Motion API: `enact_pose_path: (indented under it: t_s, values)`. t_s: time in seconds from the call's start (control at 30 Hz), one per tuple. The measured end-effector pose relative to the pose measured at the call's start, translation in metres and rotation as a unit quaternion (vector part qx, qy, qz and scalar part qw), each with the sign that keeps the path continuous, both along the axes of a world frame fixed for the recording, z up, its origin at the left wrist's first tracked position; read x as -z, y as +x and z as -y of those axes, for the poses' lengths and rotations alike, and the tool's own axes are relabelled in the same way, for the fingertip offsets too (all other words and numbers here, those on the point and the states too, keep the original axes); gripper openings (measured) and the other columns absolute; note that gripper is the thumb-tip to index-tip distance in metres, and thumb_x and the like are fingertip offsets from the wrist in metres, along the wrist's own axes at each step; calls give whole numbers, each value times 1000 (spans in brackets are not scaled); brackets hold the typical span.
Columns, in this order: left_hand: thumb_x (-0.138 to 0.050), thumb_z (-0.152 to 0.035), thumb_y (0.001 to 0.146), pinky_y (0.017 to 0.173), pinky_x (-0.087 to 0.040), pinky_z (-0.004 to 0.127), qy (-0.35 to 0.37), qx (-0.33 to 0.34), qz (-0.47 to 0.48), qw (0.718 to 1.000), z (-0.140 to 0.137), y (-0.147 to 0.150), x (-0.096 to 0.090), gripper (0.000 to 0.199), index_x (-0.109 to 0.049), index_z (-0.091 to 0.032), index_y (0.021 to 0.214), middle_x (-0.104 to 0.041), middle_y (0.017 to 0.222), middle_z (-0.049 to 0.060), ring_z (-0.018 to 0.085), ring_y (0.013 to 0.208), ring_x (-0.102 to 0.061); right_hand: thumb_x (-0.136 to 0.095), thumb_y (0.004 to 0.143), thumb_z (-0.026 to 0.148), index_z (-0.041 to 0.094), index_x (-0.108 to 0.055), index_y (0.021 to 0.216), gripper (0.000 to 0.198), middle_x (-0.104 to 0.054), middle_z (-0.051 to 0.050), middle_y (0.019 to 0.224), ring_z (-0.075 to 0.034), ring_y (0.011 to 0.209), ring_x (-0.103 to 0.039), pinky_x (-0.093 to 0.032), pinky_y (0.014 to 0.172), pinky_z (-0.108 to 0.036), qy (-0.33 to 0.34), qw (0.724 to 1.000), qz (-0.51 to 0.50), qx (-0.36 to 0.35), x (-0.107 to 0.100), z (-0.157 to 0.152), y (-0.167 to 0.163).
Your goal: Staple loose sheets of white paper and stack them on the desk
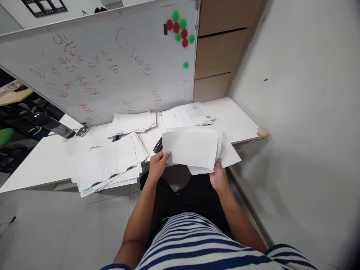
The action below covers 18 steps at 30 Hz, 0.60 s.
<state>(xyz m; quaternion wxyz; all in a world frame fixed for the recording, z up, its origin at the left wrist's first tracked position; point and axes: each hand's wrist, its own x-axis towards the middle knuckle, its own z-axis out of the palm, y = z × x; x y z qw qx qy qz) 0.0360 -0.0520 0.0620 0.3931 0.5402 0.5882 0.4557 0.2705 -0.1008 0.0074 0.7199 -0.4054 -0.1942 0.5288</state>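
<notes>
Head camera: both hands had paper in them, just right of the middle of the frame. The left hand (157,165) pinched the lower left corner of a thin bundle of plain white paper sheets (191,146), thumb on top. The right hand (219,178) gripped the lower right edge, thumb up there too; how the fingers sat underneath, I couldn't tell.

As for progress, I'd call it partway through the paper handling. The bundle was up in the hands, not squared up and not set down, so that bit looked unfinished to me. Which piles had been dealt with, if any, I honestly couldn't tell.

The bundle itself looked blank on top, slightly bowed, with layers fanning apart at the right and a corner poking out past the right hand. Sheet count? No clue.

Just left of it was a black rounded tool, maybe a stapler (158,145), partly covered. Right behind the bundle lay a white printed paper stack with a faint round mark (182,114). Left of centre were a neater white paper pile (132,122) and, lower, a messy white pile with dark-smudged edges (109,165), all on a long white desk (47,159). A whiteboard with red handwriting (98,75) filled the upper left.
</notes>
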Motion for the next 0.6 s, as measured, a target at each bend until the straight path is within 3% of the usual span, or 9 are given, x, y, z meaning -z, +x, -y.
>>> enact_pose_path:
  t_s: [0.1,0.2,0.27,0.37,0.47,0.6]
  values:
    - [-68,-53,79,50,-31,22,4,-51,-11,999,-20,-9,-3,41,-60,-18,60,-46,55,-4,9,54,-40,-54,92,59,31,-51,143,58,-52,1,150,-21,141,-46,-34,122,-47,19,999,16,47,-4,-5,15]
    - [-69,-51,78,49,-37,22,17,-95,21,995,-55,-24,-25,38,-62,-17,65,-49,55,-4,10,53,-44,-50,94,59,32,-54,141,54,-51,1,151,-19,142,-45,-33,123,-45,44,993,48,101,-7,-7,35]
    - [-65,-49,82,49,-36,21,86,-147,-1,985,-81,-30,-50,37,-60,-17,65,-48,54,-4,10,52,-44,-50,94,57,34,-55,139,51,-51,2,150,-19,143,-44,-32,124,-44,47,986,66,146,-7,-5,48]
    - [-53,-46,93,58,-38,21,233,-189,-120,946,-113,-16,-87,42,-56,-17,63,-48,57,-2,11,60,-47,-53,94,56,33,-56,138,50,-54,1,148,-20,143,-43,-33,123,-46,36,977,80,196,-6,3,61]
    - [-44,-41,98,79,-43,27,283,-159,-277,904,-144,25,-99,37,-64,-16,78,-65,79,5,16,83,-59,-54,93,56,30,-57,137,52,-55,0,147,-20,141,-46,-33,122,-44,15,971,78,226,-7,13,68]
    - [-35,-37,99,103,-37,43,158,-15,-431,888,-197,92,-71,44,-69,-13,88,-72,96,16,26,102,-65,-53,94,57,28,-54,140,55,-55,-1,147,-18,140,-47,-35,121,-40,8,966,70,249,-14,25,72]
